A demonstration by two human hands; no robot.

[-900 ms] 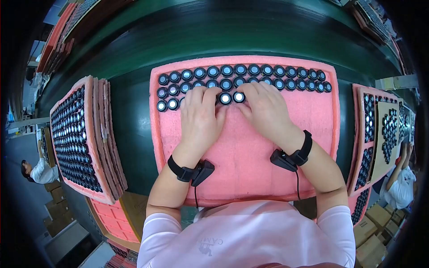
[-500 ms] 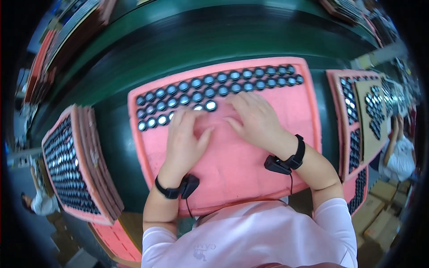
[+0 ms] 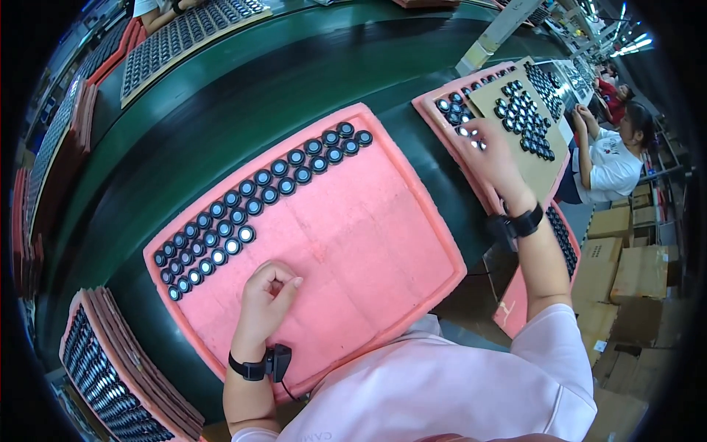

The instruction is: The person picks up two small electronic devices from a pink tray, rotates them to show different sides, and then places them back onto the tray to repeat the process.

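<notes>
My left hand hovers above the bare front part of a pink foam tray, its fingers curled in and the thumb against them. Nothing shows in the gap by the thumb. Rows of small round black parts with pale, shiny centres fill the far left part of this tray. Over to the right, my right hand is stretched above a second pink tray, its fingertips among similar round black parts. Motion blurs those fingers, so their grip is unclear. Both wrists wear black straps with small boxes.
A brown board with more round parts lies on the right tray. Stacked filled trays stand at the left. Behind runs a dark green belt. Co-workers sit at the far right; cardboard boxes are piled below them.
My right hand has gone from the middle tray to the right tray. My left hand has drawn back from the rows and curled up. The view has turned to the right.
</notes>
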